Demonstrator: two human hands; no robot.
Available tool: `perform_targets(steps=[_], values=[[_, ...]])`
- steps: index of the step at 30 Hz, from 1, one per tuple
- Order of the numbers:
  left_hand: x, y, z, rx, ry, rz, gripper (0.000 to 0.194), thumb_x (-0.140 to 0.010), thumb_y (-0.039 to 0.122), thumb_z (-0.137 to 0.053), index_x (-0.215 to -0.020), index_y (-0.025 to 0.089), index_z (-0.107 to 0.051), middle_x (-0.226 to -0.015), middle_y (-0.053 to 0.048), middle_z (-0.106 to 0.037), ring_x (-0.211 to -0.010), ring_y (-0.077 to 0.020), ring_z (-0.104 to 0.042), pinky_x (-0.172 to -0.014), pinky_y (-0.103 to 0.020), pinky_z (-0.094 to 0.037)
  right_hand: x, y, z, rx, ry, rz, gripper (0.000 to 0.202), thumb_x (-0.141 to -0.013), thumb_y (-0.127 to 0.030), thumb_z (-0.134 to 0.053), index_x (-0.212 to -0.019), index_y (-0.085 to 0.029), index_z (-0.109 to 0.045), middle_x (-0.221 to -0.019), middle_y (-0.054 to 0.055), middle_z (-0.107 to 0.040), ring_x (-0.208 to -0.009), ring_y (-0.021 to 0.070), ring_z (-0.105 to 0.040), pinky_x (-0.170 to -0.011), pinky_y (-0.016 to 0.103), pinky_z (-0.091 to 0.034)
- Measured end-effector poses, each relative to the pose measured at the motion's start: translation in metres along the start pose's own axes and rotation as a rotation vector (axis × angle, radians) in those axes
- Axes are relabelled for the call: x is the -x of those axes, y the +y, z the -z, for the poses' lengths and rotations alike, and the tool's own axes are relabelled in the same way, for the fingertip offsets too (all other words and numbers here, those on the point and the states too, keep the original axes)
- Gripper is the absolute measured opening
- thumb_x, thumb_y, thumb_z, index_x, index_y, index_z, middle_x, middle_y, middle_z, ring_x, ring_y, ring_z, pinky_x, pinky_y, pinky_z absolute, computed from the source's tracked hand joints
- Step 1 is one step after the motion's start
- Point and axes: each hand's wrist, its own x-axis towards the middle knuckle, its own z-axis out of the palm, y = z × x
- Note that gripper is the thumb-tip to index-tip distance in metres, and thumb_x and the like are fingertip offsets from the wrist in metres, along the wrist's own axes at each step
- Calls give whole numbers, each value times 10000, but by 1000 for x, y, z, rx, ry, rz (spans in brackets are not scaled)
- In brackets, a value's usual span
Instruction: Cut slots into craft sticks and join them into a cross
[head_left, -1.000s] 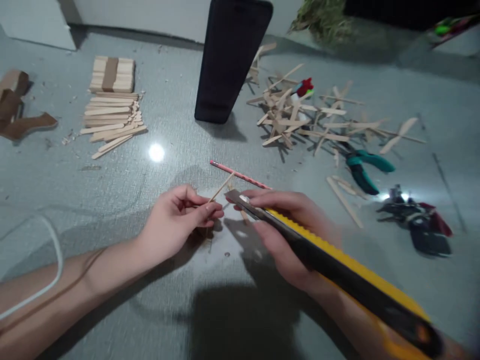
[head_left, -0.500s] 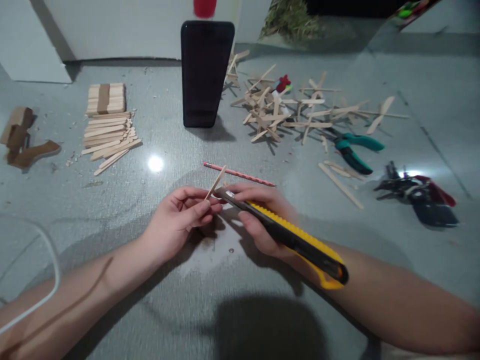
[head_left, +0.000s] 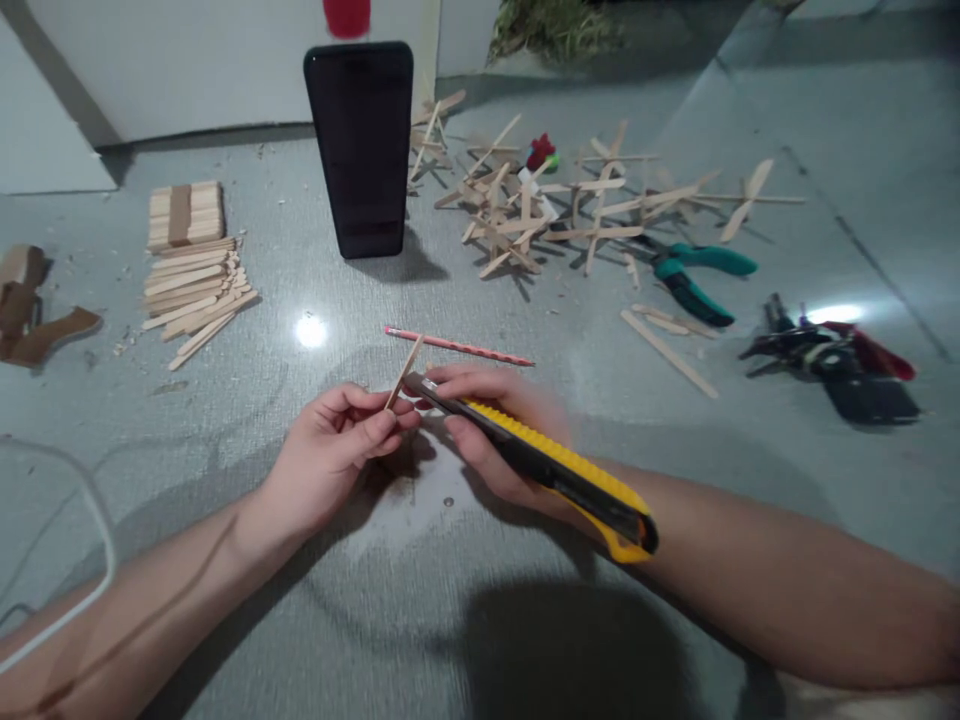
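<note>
Between thumb and fingers, my left hand point(head_left: 337, 440) pinches a wooden popsicle stick point(head_left: 406, 370), which slants up and to the right. My right hand point(head_left: 499, 425) is wrapped round a yellow and black utility knife point(head_left: 555, 460). The knife's tip end meets the stick near its middle, close to my left fingertips; the exact blade contact is too small to make out. Just beyond both hands, a red pencil point(head_left: 465, 348) lies on the grey surface.
A phone point(head_left: 364, 150) stands upright at the back. Popsicle sticks point(head_left: 199, 285) lie loose at left below a banded bundle point(head_left: 186, 212). Crossed-stick pieces point(head_left: 510, 220) spread at back right, near green-handled pliers point(head_left: 697, 275) and a dark bunch of keys or tools point(head_left: 832, 360). A white cable point(head_left: 101, 520) curves at left.
The view has shifted, so most things sit further left. Both hands keep the same grips, with the knife still against the stick.
</note>
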Motion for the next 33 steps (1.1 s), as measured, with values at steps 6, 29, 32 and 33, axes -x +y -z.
perform_targets(steps=[6,29,32,33], values=[[0,-4,2,1,-7,-38,330,-686,243,-1051,-815,193,-751,-909,3,-851,-879,-117,-834,-690,-96,-619,1,-2,-3,6,7,19,274,-961,-186,-679,-1204,-312,-673,-1183,75,-818,-1102,236,-815,-959,416,-681],[1,-2,0,-10,-39,-59,269,-725,216,-1030,-787,206,-768,-898,-10,-855,-845,-104,-832,-717,-84,-625,3,-9,-3,-200,4,-101,234,-982,-157,-666,-1177,-287,-670,-1116,58,-812,-1036,205,-805,-911,383,-678],[1,-1,0,-8,-41,-58,268,-730,217,-1026,-776,212,-763,-889,-6,-854,-840,-101,-831,-710,-78,-621,3,-9,-3,-207,2,-105,235,-983,-161,-661,-1178,-292,-667,-1112,43,-814,-1019,198,-806,-896,372,-678],[1,-1,0,-7,-41,-57,269,-729,218,-1027,-773,212,-761,-882,-5,-852,-839,-100,-830,-710,-76,-619,4,-10,-3,-204,2,-106,234,-983,-163,-660,-1178,-292,-667,-1112,39,-814,-1020,195,-806,-900,366,-675]])
